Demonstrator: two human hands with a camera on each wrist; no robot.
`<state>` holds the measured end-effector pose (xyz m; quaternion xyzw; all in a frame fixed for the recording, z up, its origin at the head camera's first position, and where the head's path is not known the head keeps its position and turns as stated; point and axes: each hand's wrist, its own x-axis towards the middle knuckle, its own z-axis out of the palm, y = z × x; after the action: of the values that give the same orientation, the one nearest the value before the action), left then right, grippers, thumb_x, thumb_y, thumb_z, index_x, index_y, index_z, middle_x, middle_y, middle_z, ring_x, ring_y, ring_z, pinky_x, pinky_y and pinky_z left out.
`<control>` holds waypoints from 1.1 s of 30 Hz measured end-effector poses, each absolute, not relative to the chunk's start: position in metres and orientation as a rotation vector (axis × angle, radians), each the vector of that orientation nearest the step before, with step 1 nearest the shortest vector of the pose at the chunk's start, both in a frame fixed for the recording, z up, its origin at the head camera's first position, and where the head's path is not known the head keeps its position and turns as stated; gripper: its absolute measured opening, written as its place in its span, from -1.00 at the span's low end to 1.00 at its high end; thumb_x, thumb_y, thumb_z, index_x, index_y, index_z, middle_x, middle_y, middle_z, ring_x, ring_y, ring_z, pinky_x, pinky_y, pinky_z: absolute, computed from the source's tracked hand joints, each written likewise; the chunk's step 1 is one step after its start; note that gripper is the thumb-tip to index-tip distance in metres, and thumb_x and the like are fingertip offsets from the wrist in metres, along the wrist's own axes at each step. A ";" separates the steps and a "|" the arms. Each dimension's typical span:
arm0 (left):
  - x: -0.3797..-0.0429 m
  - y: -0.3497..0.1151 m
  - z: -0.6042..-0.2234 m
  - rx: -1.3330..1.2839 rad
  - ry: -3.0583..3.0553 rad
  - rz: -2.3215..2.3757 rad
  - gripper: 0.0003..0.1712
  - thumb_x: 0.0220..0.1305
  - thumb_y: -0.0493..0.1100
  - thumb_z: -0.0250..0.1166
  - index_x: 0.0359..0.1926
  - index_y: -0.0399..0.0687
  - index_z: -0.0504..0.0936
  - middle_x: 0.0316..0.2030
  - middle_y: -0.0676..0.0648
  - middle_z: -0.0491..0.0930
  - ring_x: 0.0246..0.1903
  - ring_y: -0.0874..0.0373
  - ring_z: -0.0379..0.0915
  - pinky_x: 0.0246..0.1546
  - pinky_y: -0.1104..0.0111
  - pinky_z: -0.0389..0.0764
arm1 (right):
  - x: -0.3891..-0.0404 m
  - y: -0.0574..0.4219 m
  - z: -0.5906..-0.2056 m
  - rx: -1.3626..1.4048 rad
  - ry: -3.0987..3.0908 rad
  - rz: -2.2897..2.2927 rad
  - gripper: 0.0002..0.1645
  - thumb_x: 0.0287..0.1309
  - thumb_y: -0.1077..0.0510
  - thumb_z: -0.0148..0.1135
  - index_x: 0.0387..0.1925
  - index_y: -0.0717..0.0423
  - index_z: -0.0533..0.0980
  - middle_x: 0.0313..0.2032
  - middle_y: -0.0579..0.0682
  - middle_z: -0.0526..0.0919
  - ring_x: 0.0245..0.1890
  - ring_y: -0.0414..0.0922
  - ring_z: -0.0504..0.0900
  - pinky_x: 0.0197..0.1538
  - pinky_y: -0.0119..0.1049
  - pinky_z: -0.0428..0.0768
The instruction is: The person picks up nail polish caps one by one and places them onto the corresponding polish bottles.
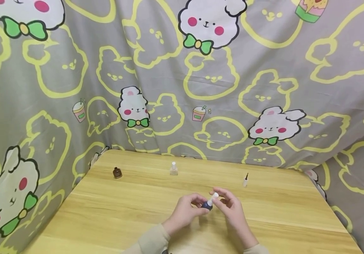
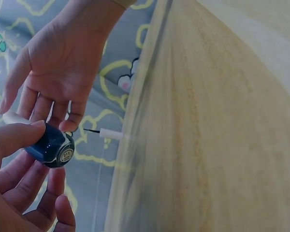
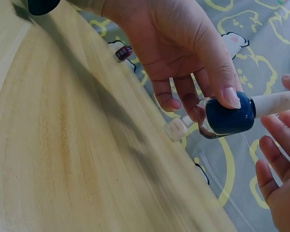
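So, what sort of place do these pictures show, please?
Probably a curtained-off indoor tabletop workspace: cartoon-printed cloth surrounds a wood-grain table, and a dark-blue bottle, likely nail polish, is held above it. I cannot tell what lies beyond.

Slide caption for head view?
Left hand holds a dark blue glass nail polish bottle, right hand at its white cylindrical cap, over a wooden table.

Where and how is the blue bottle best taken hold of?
The blue bottle is probably best pinched by its rounded body, coming from the left, as the left hand does: the body is wide, while the slim white cap tilts up toward the right hand.
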<state>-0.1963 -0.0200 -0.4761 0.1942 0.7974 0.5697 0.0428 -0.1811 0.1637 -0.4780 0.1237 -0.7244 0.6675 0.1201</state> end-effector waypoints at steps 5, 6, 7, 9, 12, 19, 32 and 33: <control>-0.197 -0.019 -0.476 0.606 2.432 1.763 -0.72 0.03 -0.16 0.49 -0.19 -0.03 0.69 -0.27 0.02 0.72 -0.32 0.34 0.52 -0.26 0.46 0.52 | -0.178 0.170 -0.478 0.473 -2.125 1.990 -0.58 0.27 0.34 0.15 0.13 0.44 0.43 -0.09 -0.09 0.75 -0.06 -0.32 0.64 -0.03 -0.48 0.55; -0.197 -0.019 -0.476 0.607 2.429 1.766 -0.72 0.02 -0.16 0.49 -0.19 -0.04 0.69 -0.27 0.01 0.72 -0.31 0.33 0.52 -0.26 0.46 0.52 | -0.178 0.170 -0.478 0.493 -2.125 1.985 -0.58 0.27 0.35 0.15 0.13 0.45 0.43 -0.09 -0.10 0.75 -0.06 -0.33 0.64 -0.01 -0.49 0.55; -0.197 -0.019 -0.476 0.610 2.426 1.770 -0.72 0.02 -0.16 0.49 -0.19 -0.04 0.69 -0.26 0.00 0.72 -0.31 0.32 0.52 -0.26 0.47 0.52 | -0.179 0.171 -0.478 0.512 -2.124 1.983 -0.59 0.27 0.35 0.15 0.12 0.47 0.43 -0.09 -0.10 0.75 -0.06 -0.34 0.65 0.00 -0.49 0.55; -0.196 -0.020 -0.475 0.605 2.419 1.778 -0.72 0.02 -0.16 0.49 -0.19 -0.05 0.69 -0.26 -0.01 0.72 -0.30 0.30 0.52 -0.27 0.46 0.51 | -0.179 0.172 -0.478 0.550 -2.129 1.964 -0.60 0.28 0.35 0.14 0.10 0.49 0.43 -0.09 -0.05 0.76 -0.06 -0.34 0.66 0.03 -0.49 0.54; -0.196 -0.021 -0.475 0.594 2.420 1.788 -0.72 0.02 -0.17 0.49 -0.20 -0.05 0.69 -0.26 -0.01 0.72 -0.30 0.27 0.53 -0.29 0.47 0.51 | -0.181 0.172 -0.478 0.581 -2.137 1.957 -0.63 0.29 0.34 0.13 0.07 0.51 0.45 -0.09 0.12 0.74 -0.07 -0.34 0.68 0.05 -0.49 0.54; -0.197 -0.020 -0.475 0.599 2.415 1.799 -0.72 0.01 -0.17 0.50 -0.20 -0.05 0.69 -0.27 -0.01 0.72 -0.31 0.30 0.52 -0.28 0.47 0.51 | -0.180 0.169 -0.477 0.387 -2.181 1.927 -0.71 0.20 0.31 0.25 -0.04 0.35 0.55 -0.18 0.10 0.76 -0.21 -0.32 0.65 -0.08 -0.48 0.57; -0.195 -0.019 -0.475 0.650 2.428 1.784 -0.71 0.00 -0.15 0.51 -0.21 -0.06 0.69 -0.27 -0.01 0.72 -0.34 0.36 0.52 -0.28 0.49 0.54 | -0.179 0.160 -0.478 0.201 -2.124 1.835 -0.80 0.01 0.40 0.36 -0.28 0.30 0.54 -0.42 -0.28 0.62 -0.36 -0.32 0.52 -0.21 -0.45 0.49; -0.195 -0.019 -0.476 0.653 2.429 1.784 -0.72 0.00 -0.15 0.51 -0.21 -0.06 0.69 -0.27 -0.01 0.72 -0.34 0.37 0.52 -0.29 0.50 0.54 | -0.179 0.159 -0.478 0.186 -2.121 1.835 -0.80 0.01 0.40 0.36 -0.29 0.30 0.54 -0.43 -0.28 0.62 -0.36 -0.32 0.52 -0.21 -0.45 0.48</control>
<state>-0.1945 -0.0191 -0.4756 0.2118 0.7872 0.5784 0.0290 -0.1786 0.1591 -0.4780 0.0652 -0.7444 0.6439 0.1647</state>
